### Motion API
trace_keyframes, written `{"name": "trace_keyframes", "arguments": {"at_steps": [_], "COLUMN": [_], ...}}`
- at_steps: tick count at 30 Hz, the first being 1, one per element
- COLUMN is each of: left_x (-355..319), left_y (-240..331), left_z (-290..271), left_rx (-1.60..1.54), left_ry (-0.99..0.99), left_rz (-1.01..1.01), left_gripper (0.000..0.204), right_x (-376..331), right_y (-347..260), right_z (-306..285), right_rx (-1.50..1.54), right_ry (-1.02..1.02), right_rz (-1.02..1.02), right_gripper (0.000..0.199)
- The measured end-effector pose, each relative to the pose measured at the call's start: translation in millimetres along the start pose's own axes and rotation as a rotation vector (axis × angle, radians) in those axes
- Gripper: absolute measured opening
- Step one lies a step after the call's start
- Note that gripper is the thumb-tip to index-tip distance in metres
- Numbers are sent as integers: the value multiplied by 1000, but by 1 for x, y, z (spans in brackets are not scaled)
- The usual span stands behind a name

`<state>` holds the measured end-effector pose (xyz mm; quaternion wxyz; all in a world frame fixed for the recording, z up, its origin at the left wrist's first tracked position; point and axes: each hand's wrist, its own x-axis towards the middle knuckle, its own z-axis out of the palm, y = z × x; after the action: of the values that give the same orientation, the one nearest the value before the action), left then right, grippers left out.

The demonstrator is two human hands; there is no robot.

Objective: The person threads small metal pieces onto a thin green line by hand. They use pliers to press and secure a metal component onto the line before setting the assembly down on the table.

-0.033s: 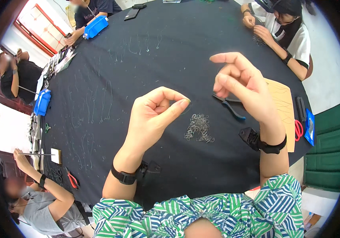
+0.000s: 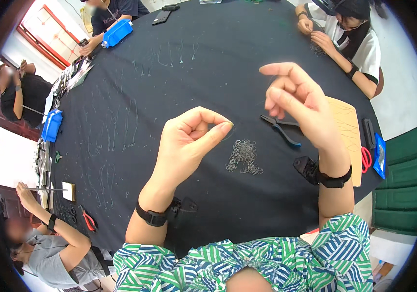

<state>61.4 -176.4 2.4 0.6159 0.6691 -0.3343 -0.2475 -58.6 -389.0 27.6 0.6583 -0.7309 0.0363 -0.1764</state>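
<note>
Left hand (image 2: 184, 146) pinches a barely visible fine strand (image 2: 233, 129) between thumb and forefinger while the right hand (image 2: 298, 107) is loosely curled, forefinger extended, any hold unclear, above the black-covered counter (image 2: 228, 209), where a pile of small metal pieces (image 2: 244, 156) lies between them and pliers (image 2: 282, 134) rest farther right.

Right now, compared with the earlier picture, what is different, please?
The right hand has shifted slightly up and to the right. Nothing was visibly taken hold of or let go. The pinched left hand, the pliers and the pile of small metal pieces stayed as they were.
</note>
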Motion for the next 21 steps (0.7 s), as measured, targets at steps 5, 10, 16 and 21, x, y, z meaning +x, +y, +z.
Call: {"name": "trace_keyframes", "arguments": {"at_steps": [5,10,16,21], "left_x": [0,-1,0,-4], "left_y": [-3,-1,-1,3], "left_z": [-2,3,7,11], "left_rx": [39,18,82,133], "left_ry": [-35,-10,-93,-114], "left_rz": [-12,38,251,222], "left_gripper": [6,5,3,2], "right_x": [1,-1,-5,-6], "right_y": [0,3,5,7], "right_z": [-11,-1,14,19], "right_rx": [26,14,76,83], "right_ry": [128,12,-124,-156], "right_rz": [-40,-80,-66,-60], "right_gripper": [34,40,47,47]}}
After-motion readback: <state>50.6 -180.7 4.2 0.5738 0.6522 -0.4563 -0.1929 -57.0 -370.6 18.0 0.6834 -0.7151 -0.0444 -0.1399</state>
